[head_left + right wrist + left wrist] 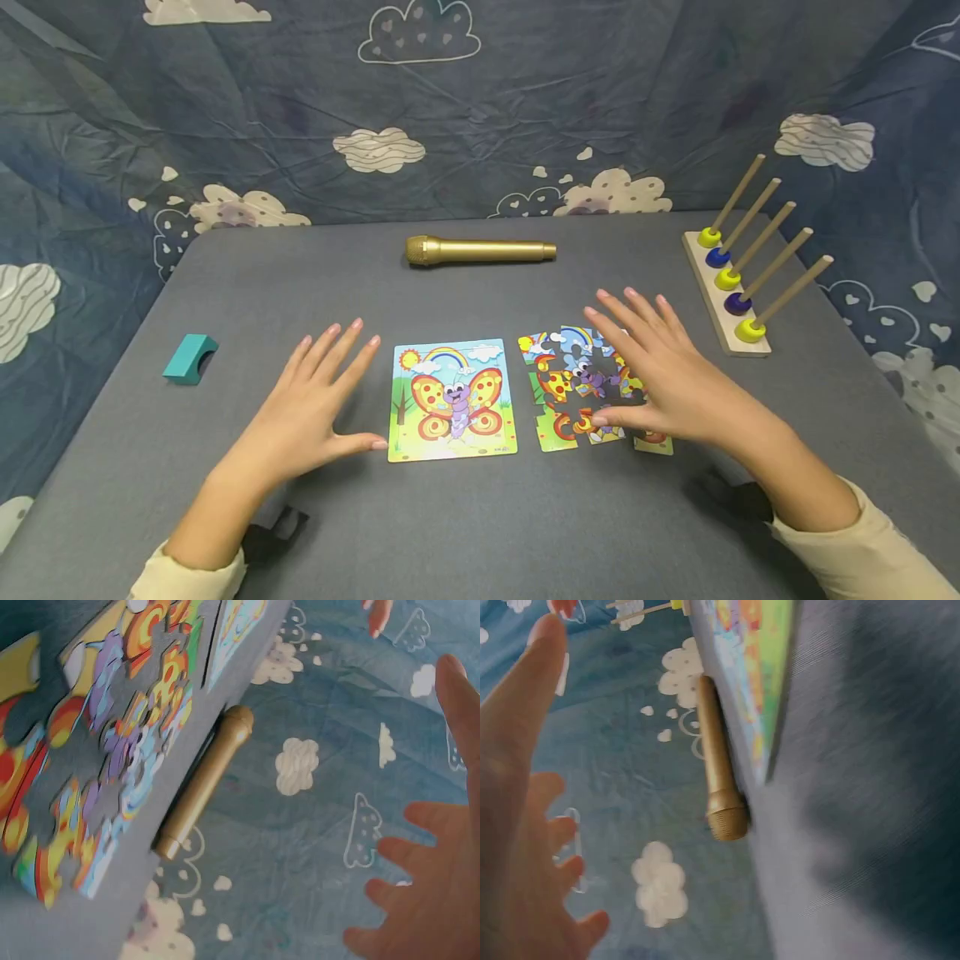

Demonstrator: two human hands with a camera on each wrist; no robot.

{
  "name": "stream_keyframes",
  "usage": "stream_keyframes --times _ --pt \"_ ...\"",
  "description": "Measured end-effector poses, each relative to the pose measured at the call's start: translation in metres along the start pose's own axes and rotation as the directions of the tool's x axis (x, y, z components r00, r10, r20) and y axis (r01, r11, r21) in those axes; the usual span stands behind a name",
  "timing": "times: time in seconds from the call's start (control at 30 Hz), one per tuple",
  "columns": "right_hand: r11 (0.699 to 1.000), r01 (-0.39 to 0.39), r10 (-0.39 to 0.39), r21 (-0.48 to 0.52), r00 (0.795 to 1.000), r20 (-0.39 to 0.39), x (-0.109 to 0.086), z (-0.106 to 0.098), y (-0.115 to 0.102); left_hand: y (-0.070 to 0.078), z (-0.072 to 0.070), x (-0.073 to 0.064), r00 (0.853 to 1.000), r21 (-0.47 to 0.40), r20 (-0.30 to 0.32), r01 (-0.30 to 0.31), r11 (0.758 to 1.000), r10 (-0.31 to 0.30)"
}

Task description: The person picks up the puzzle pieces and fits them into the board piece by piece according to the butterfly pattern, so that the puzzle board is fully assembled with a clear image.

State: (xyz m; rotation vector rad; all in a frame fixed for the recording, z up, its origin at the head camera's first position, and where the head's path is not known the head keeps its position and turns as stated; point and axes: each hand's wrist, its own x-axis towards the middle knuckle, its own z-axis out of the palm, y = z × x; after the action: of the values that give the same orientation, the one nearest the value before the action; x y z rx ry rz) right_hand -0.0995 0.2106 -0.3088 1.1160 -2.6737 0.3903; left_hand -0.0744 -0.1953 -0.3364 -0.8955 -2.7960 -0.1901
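Note:
My left hand [311, 408] is spread with straight fingers beside a square butterfly puzzle board [453, 400], its thumb tip near the board's left edge. In the left wrist view that hand [525, 825] holds nothing. To the right of the board lie loose jigsaw puzzle pieces [557, 427] in a rough square, with dark table showing in the gaps between them. My right hand [667, 383] is over their right side, fingers spread and nothing in its grasp, hiding some of the pieces. The right wrist view shows the same hand [435, 862] with the puzzle pieces [161, 690] apart from it.
A gold microphone [483, 251] lies across the back of the grey table [300, 275]. At the right stands a wooden peg rack [723, 300] with yellow and blue beads. A teal arch block [189, 358] sits at the left. Dark cloud-patterned cloth [465, 108] hangs behind.

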Motion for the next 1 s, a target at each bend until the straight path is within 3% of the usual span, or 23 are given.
stream_keyframes --times 0.13,0.3,0.47,0.63,0.8,1.0 --pt "0.99 0.032 -0.025 0.137 0.998 -0.054 0.014 0.009 0.002 0.0 0.014 -0.001 0.998 -0.083 -0.055 -0.007 0.997 0.003" --pt "0.964 0.008 0.016 0.265 0.996 -0.089 0.028 0.027 0.005 0.006 0.027 0.0 0.995 -0.2 -0.101 -0.007 0.98 -0.013" --pt "0.927 -0.097 0.127 0.361 0.99 -0.06 0.036 0.047 0.007 0.015 0.036 0.002 0.996 -0.311 -0.044 0.057 0.949 -0.075" --pt "0.878 -0.211 0.225 0.43 0.974 0.019 0.039 0.064 0.009 0.014 0.044 0.001 0.99 -0.417 0.04 0.142 0.898 -0.138" --pt "0.848 -0.266 0.253 0.458 0.963 0.091 0.04 0.079 0.016 0.008 0.054 0.0 0.982 -0.487 0.107 0.186 0.853 -0.153" --pt "0.832 -0.314 0.27 0.457 0.949 0.16 0.037 0.094 0.024 0.003 0.065 -0.003 0.981 -0.514 0.138 0.187 0.837 -0.134"
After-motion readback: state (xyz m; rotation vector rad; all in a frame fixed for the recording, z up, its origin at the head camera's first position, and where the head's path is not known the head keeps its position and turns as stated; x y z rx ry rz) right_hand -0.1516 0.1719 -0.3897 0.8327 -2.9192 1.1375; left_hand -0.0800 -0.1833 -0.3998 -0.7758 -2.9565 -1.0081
